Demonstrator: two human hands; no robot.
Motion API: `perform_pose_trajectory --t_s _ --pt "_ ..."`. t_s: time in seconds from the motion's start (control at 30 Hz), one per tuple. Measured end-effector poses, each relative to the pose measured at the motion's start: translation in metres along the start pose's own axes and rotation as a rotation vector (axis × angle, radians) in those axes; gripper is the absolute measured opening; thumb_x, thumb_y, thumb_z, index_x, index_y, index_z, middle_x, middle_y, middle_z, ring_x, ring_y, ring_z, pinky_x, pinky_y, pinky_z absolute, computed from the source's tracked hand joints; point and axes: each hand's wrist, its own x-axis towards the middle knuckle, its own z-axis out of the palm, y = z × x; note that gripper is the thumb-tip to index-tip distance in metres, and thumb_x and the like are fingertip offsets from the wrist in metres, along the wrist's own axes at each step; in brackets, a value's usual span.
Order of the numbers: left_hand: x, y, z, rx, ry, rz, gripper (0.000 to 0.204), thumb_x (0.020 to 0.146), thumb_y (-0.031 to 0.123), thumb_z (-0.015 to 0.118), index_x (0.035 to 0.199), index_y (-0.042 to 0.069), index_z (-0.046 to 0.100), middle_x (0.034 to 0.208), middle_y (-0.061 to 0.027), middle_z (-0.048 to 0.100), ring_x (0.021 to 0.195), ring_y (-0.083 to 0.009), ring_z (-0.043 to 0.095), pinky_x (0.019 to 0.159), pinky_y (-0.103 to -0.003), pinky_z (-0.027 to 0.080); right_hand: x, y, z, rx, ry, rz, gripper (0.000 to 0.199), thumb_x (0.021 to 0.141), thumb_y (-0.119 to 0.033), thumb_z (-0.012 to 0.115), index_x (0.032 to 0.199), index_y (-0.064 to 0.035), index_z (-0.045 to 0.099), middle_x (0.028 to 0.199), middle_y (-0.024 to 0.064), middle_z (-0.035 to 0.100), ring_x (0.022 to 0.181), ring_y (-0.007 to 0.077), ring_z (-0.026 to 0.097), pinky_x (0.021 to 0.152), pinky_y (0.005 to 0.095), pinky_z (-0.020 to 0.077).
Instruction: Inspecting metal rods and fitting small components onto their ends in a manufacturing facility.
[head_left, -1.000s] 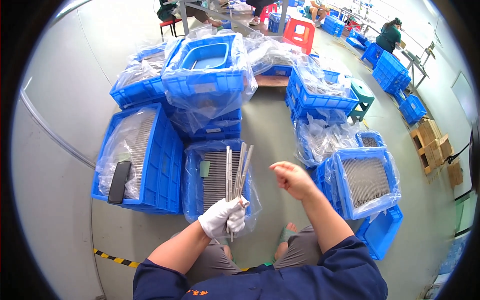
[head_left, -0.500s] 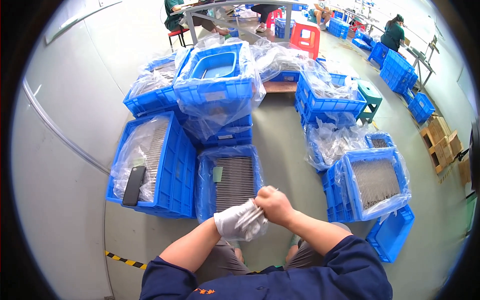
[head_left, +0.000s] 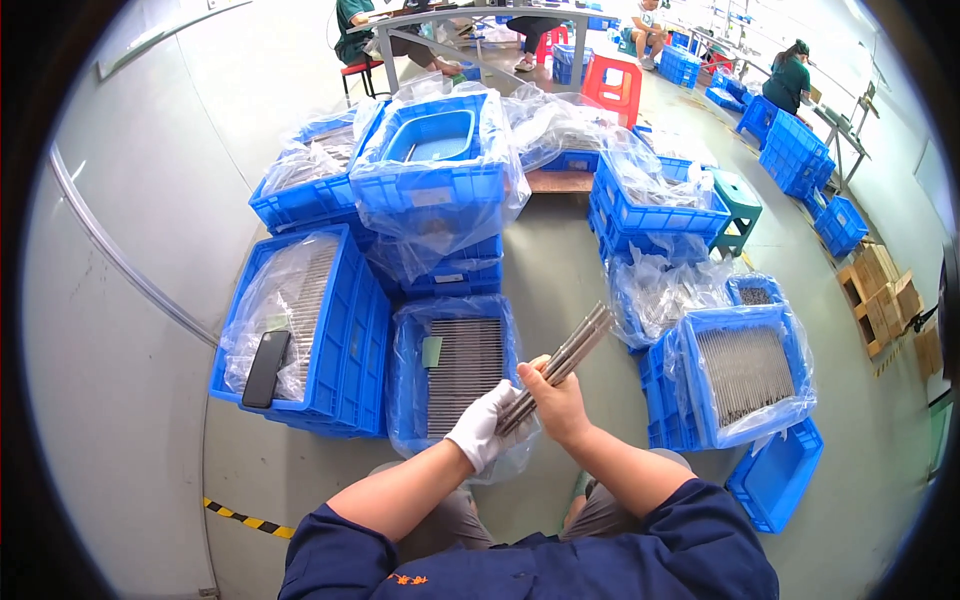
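Observation:
A bundle of thin metal rods (head_left: 582,342) slants up and to the right in front of me. My right hand (head_left: 560,403), bare, is wrapped round its middle, the thumb lying along the rods. At the bundle's lower end is my left hand (head_left: 482,430), in a white glove, with its fingers closed round the rods. Just beyond the left hand stands a blue crate (head_left: 402,425) lined with clear plastic. Rows of similar rods (head_left: 466,365) lie in it, with a small green slip (head_left: 432,351) on them.
To the left, a phone (head_left: 265,368) rests on a tall blue crate (head_left: 350,340). On the right, a plastic-lined crate (head_left: 703,437) holds more rods, beside a tilted blue bin (head_left: 778,485). Stacked crates (head_left: 430,195) stand ahead. People sit at work farther off.
The rods have swung from pointing toward me to slanting up and right, their far ends now in view. My right hand has shifted slightly right and turned; the left has risen a little.

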Motion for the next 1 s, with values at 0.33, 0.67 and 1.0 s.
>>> perform_pose_trajectory --t_s 0.33,0.67,1.0 --pt "-0.034 0.000 0.013 0.244 -0.442 -0.221 0.029 0.082 0.036 0.052 0.083 0.008 0.047 0.049 0.0036 0.036 0.038 -0.0082 0.034 0.037 -0.021 0.026 0.007 -0.006 -0.004 0.127 -0.422 0.349 0.023 0.083 -0.030 0.053 0.079 -0.0081 0.049 0.074 0.0012 0.047 0.065 0.0072 0.041 0.057 0.0219 0.0357" --pt "-0.043 0.042 0.011 0.818 0.050 0.216 0.025 0.086 0.025 0.046 0.097 0.005 0.054 0.058 0.0014 0.047 0.047 -0.0065 0.040 0.042 -0.020 0.032 0.020 0.006 -0.031 0.132 -0.241 0.566 0.046 0.072 0.009 0.036 0.113 -0.0087 0.047 0.080 0.0060 0.052 0.069 0.0145 0.051 0.066 0.0253 0.0438" --pt "-0.052 0.041 0.009 0.774 0.087 0.276 0.022 0.076 0.024 0.059 0.089 0.006 0.057 0.066 -0.0007 0.055 0.053 -0.0055 0.044 0.046 -0.019 0.034 0.031 -0.023 -0.051 0.178 -0.225 0.095 0.025 0.080 -0.004 0.050 0.106 -0.0008 0.052 0.092 0.0073 0.059 0.078 0.0139 0.057 0.071 0.0266 0.0466"
